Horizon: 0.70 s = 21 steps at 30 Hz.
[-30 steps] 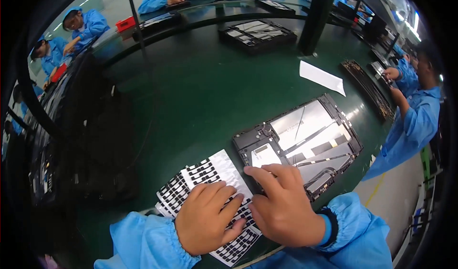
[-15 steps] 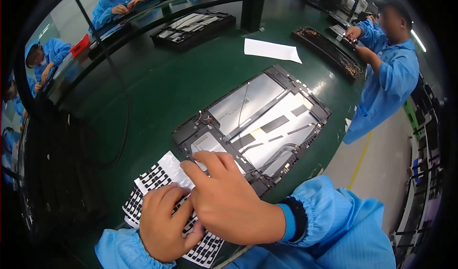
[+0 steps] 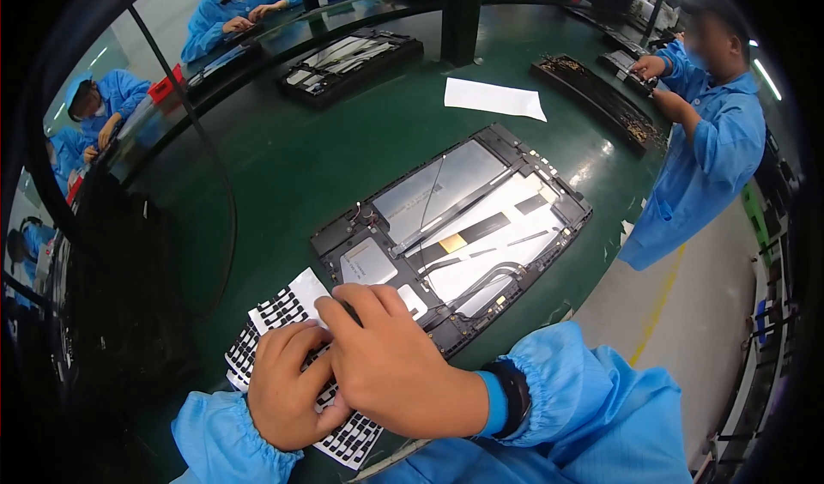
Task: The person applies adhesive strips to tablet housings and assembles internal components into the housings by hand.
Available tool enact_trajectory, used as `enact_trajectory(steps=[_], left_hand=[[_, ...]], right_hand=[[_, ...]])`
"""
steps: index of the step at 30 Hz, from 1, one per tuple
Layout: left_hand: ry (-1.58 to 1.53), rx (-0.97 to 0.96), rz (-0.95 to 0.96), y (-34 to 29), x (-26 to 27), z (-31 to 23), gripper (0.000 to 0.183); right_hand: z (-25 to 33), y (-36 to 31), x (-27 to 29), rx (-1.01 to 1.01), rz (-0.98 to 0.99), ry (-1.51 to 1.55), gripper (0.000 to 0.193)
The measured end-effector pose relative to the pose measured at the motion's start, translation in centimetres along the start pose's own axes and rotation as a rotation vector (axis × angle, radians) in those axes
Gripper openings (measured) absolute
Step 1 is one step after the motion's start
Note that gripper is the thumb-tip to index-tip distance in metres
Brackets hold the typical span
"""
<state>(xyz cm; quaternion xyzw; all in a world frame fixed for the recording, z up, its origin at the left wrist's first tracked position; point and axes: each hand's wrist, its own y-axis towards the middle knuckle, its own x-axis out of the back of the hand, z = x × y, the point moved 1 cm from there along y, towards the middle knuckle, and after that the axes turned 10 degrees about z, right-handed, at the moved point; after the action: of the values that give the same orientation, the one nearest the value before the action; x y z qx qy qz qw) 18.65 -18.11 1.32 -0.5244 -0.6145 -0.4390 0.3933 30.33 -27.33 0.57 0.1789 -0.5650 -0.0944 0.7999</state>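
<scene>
At the lower left of the frame the left hand lies palm down, fingers loosely bent, on the black-patterned white sheets, seemingly to steady them. The right hand overlaps it, fingers curled; whether they pinch anything I cannot tell. Just beyond, at centre, the open black device lies inner side up on the bench, likely for access; its tiny print is unreadable. Farther, a white strip shows no writing.

Blue sleeves with gathered cuffs
</scene>
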Motion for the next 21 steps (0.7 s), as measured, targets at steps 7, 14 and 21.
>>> enact_trajectory(steps=[7, 14, 21], left_hand=[[-0.038, 0.035, 0.018, -0.4, 0.1, 0.2, 0.043], [-0.028, -0.094, 0.051, 2.0, 1.4, -4.6, 0.044], [0.177, -0.488, -0.046, 5.6, -2.0, -5.4, 0.022]], right_hand=[[-3.7, -3.2, 5.7, -0.112, -0.148, 0.428, 0.007], [-8.0, -8.5, 9.0, -0.354, 0.031, 0.587, 0.005], [-8.3, -7.6, 7.9, -0.354, 0.029, 0.535, 0.006]])
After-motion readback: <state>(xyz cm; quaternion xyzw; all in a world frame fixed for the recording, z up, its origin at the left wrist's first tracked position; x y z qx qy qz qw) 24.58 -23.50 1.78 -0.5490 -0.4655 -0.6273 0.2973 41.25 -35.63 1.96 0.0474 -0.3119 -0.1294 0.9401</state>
